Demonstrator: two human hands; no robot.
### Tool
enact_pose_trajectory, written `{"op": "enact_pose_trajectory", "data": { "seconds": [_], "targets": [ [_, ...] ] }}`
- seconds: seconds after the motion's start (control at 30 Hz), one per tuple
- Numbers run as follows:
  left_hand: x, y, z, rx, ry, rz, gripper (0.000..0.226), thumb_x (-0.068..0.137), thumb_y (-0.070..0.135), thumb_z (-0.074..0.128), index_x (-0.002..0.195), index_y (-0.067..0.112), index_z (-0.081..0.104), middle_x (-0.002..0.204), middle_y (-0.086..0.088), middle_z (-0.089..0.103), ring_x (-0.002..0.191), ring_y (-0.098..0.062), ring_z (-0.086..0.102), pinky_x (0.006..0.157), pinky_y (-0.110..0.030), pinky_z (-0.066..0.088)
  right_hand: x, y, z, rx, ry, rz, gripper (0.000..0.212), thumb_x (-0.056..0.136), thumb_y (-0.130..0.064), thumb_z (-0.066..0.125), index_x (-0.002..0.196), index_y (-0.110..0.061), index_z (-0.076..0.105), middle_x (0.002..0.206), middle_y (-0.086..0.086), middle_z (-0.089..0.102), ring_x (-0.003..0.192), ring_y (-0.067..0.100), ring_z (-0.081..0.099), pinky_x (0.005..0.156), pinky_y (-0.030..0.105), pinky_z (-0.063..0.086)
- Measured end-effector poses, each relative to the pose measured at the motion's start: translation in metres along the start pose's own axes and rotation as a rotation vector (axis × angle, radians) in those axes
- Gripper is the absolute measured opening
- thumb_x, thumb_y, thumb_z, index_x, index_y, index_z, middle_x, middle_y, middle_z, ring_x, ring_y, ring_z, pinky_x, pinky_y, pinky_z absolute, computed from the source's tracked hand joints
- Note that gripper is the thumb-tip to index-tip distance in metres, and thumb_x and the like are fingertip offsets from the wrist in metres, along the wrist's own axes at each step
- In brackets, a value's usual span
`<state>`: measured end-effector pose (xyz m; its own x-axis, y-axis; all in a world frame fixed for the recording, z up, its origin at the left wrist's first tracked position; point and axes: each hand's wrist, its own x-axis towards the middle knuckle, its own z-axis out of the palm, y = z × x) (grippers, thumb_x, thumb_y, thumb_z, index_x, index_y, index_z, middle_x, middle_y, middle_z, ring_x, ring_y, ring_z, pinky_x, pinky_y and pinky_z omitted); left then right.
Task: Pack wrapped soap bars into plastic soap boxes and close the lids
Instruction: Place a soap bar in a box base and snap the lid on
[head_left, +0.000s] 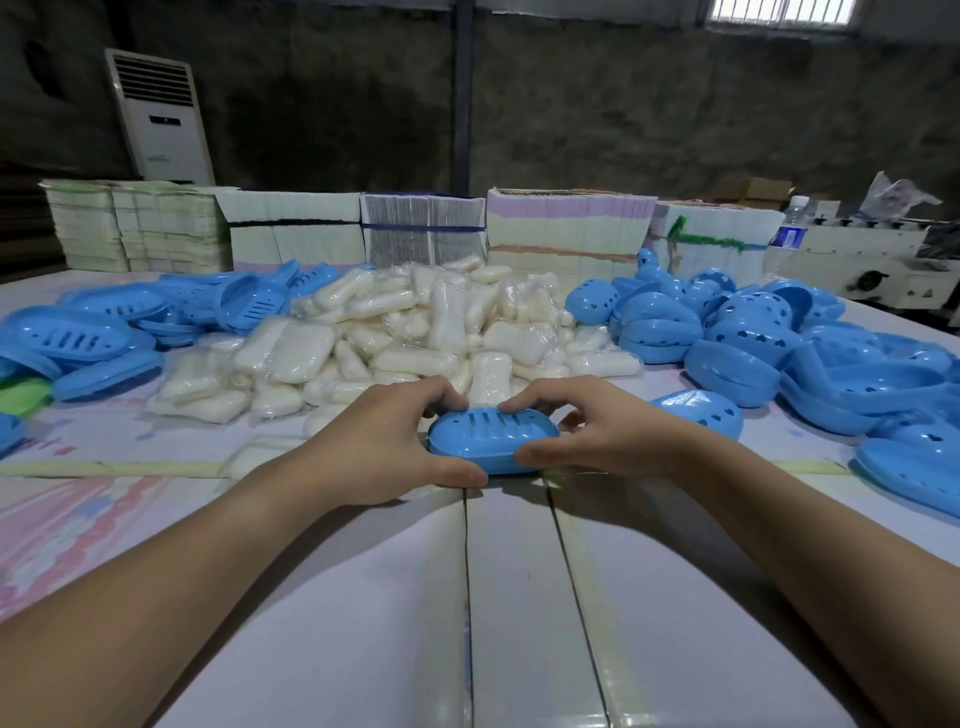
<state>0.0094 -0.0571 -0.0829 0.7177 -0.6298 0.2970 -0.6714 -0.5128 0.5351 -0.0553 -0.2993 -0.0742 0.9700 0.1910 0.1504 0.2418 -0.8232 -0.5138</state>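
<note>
A blue plastic soap box (488, 439) with slots in its upper face lies on the table right in front of me. My left hand (387, 441) grips its left end, thumb at the near edge and fingers curled over the far edge. My right hand (587, 434) grips its right end the same way. The two halves look pressed together; whatever is inside is hidden. Behind it rises a big heap of wrapped white soap bars (410, 332).
Slotted blue box halves (78, 338) are piled at the left, and blue halves with heart holes (753, 332) at the right. One closed blue box (698, 413) lies right of my hands. Stacks of flat cartons (426, 228) line the table's far edge, with a water bottle (789, 228) nearby.
</note>
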Motion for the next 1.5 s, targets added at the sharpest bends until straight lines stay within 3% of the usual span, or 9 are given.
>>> {"op": "enact_pose_trajectory", "data": {
  "seconds": [0.33, 0.7, 0.77, 0.9, 1.0, 1.1, 1.17, 1.37, 1.5],
  "targets": [
    [-0.001, 0.001, 0.001, 0.005, -0.034, 0.017, 0.06, 0.068, 0.05, 0.086, 0.117, 0.041, 0.053, 0.109, 0.024, 0.058, 0.093, 0.009, 0.053, 0.067, -0.01, 0.038, -0.003, -0.005, 0.0, -0.062, 0.046, -0.019, 0.044, 0.079, -0.056, 0.069, 0.12, -0.046, 0.058, 0.109, -0.024, 0.057, 0.103, -0.002, 0.052, 0.085, 0.023, 0.046],
    [-0.001, 0.002, -0.002, -0.055, -0.064, -0.02, 0.066, 0.068, 0.046, 0.088, 0.118, 0.046, 0.046, 0.113, 0.021, 0.058, 0.082, 0.02, 0.053, 0.06, -0.006, 0.043, 0.0, -0.001, 0.001, -0.085, 0.02, -0.007, 0.044, 0.08, -0.059, 0.068, 0.12, -0.043, 0.058, 0.105, -0.026, 0.055, 0.099, -0.004, 0.052, 0.078, 0.014, 0.04],
    [-0.002, 0.004, -0.002, -0.084, -0.074, -0.026, 0.066, 0.068, 0.044, 0.088, 0.119, 0.045, 0.046, 0.113, 0.021, 0.058, 0.079, 0.019, 0.054, 0.054, -0.01, 0.046, -0.002, -0.003, -0.001, -0.047, 0.067, -0.027, 0.042, 0.076, -0.061, 0.067, 0.115, -0.047, 0.06, 0.107, -0.022, 0.06, 0.099, -0.003, 0.054, 0.079, 0.016, 0.043],
    [-0.003, 0.006, -0.002, -0.111, -0.07, -0.051, 0.072, 0.068, 0.043, 0.088, 0.124, 0.046, 0.042, 0.112, 0.022, 0.054, 0.079, 0.015, 0.054, 0.044, -0.015, 0.048, -0.012, 0.0, -0.023, 0.119, 0.335, 0.028, 0.038, 0.067, -0.068, 0.064, 0.101, -0.051, 0.064, 0.095, -0.015, 0.066, 0.09, 0.001, 0.06, 0.076, 0.02, 0.045],
    [-0.004, 0.006, -0.001, -0.111, -0.071, -0.065, 0.074, 0.068, 0.044, 0.089, 0.125, 0.046, 0.042, 0.108, 0.025, 0.052, 0.086, 0.011, 0.054, 0.046, -0.017, 0.05, -0.021, 0.021, -0.045, -0.069, 0.399, 0.201, 0.048, 0.07, -0.067, 0.065, 0.112, -0.045, 0.061, 0.106, -0.012, 0.065, 0.094, 0.003, 0.06, 0.083, 0.027, 0.046],
    [-0.004, 0.004, -0.001, -0.055, -0.071, -0.044, 0.072, 0.068, 0.049, 0.086, 0.125, 0.046, 0.042, 0.106, 0.029, 0.051, 0.098, 0.017, 0.046, 0.065, -0.011, 0.046, -0.022, 0.038, -0.055, -0.273, 0.353, 0.455, 0.063, 0.083, -0.055, 0.064, 0.139, -0.033, 0.047, 0.135, 0.004, 0.056, 0.123, 0.026, 0.049, 0.099, 0.039, 0.04],
    [-0.003, 0.002, -0.001, -0.044, -0.072, -0.035, 0.07, 0.068, 0.05, 0.085, 0.123, 0.047, 0.041, 0.107, 0.029, 0.052, 0.102, 0.017, 0.045, 0.077, -0.009, 0.041, -0.023, 0.04, -0.062, -0.38, 0.296, 0.567, 0.066, 0.087, -0.052, 0.06, 0.146, -0.033, 0.038, 0.143, 0.007, 0.049, 0.129, 0.035, 0.04, 0.102, 0.043, 0.037],
    [-0.001, 0.001, 0.0, -0.043, -0.072, -0.034, 0.066, 0.07, 0.051, 0.085, 0.12, 0.049, 0.042, 0.109, 0.029, 0.053, 0.102, 0.016, 0.046, 0.075, -0.014, 0.043, -0.037, 0.018, -0.073, -0.38, -0.052, 0.628, 0.068, 0.074, -0.05, 0.07, 0.136, -0.042, 0.045, 0.125, -0.006, 0.048, 0.107, 0.02, 0.052, 0.09, 0.034, 0.045],
    [-0.002, 0.003, -0.001, -0.041, -0.076, -0.031, 0.065, 0.07, 0.051, 0.084, 0.121, 0.048, 0.043, 0.111, 0.029, 0.053, 0.098, 0.014, 0.049, 0.066, -0.017, 0.045, -0.036, 0.008, -0.065, -0.365, -0.11, 0.56, 0.069, 0.069, -0.047, 0.077, 0.13, -0.048, 0.046, 0.119, -0.008, 0.052, 0.097, 0.016, 0.06, 0.086, 0.032, 0.052]
  ]
}}
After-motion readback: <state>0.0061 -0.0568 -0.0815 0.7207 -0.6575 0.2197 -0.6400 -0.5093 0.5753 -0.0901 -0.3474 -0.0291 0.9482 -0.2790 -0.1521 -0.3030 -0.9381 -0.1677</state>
